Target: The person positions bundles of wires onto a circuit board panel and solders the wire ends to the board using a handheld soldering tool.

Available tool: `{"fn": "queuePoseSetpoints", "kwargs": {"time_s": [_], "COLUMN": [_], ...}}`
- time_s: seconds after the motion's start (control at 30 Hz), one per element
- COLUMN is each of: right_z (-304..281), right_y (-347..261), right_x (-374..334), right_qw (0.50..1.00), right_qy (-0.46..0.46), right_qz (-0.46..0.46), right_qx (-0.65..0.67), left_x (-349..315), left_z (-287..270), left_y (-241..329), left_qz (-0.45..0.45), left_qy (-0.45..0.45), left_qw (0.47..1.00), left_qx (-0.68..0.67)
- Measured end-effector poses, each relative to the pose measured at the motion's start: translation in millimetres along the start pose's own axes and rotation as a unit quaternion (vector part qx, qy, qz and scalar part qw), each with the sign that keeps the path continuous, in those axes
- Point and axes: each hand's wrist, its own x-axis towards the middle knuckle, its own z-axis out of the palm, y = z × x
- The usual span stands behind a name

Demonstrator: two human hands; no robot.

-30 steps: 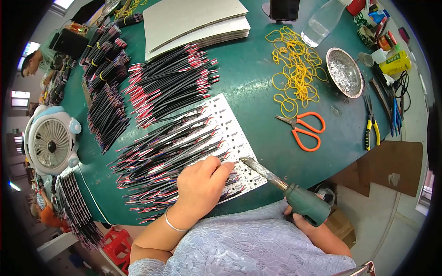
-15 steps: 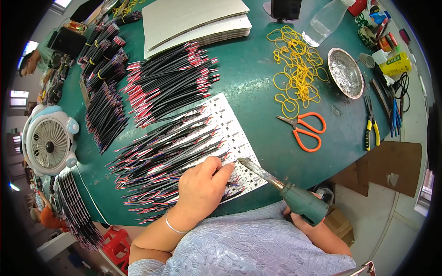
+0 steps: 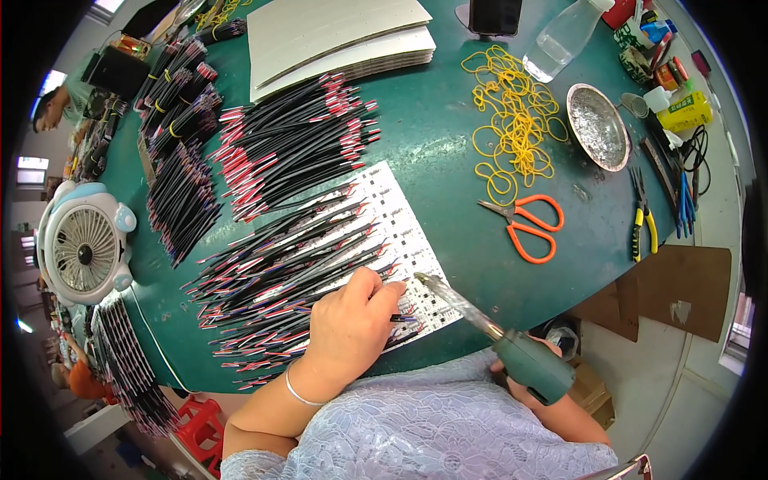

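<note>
left hand [image 3: 350, 324] curled over skinny black wires [image 3: 300, 268] and a white board [image 3: 418, 268], can't tell if fingers pinch any, right hand [image 3: 522, 392], fingers wrapped round a soldering iron [image 3: 516, 352]

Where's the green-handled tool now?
In the head view, lower right of centre, the green-handled tool is in the right hand, its metal tip at the white panel, just right of the left hand.

Soldering iron [image 3: 516, 354] angled slightly more steeply, green handle [image 3: 538, 370] lower, right hand [image 3: 522, 391] lower too
</note>
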Motion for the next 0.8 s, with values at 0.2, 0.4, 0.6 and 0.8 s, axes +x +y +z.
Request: {"fn": "queuePoseSetpoints", "kwargs": {"time_s": [0.2,0.4,0.6,0.8], "right_z": [-3.9,-1.4,-2.6,-1.9], "right_y": [6.1,15.4,19.5,17.2], "right_x": [-6.5,-15.6,-16.6,-13.1], "right_qw": [0.999,0.998,0.996,0.997], "right_qy": [-0.028,-0.038,-0.076,-0.049], "right_qz": [-0.018,-0.043,-0.034,-0.026], "right_qx": [0.041,0.017,-0.019,0.053], "left_x": [0.4,5.1,5.9,5.3], "left_z": [1.0,-3.9,-6.6,-7.3], "left_y": [-3.5,-6.3,-4.7,0.7], "left_qz": [0.014,0.003,0.002,0.041], "left_qy": [0.021,0.023,0.007,0.009], "left_qw": [1.000,0.999,0.999,0.998], "left_qx": [0.005,-0.040,-0.037,0.043]}}
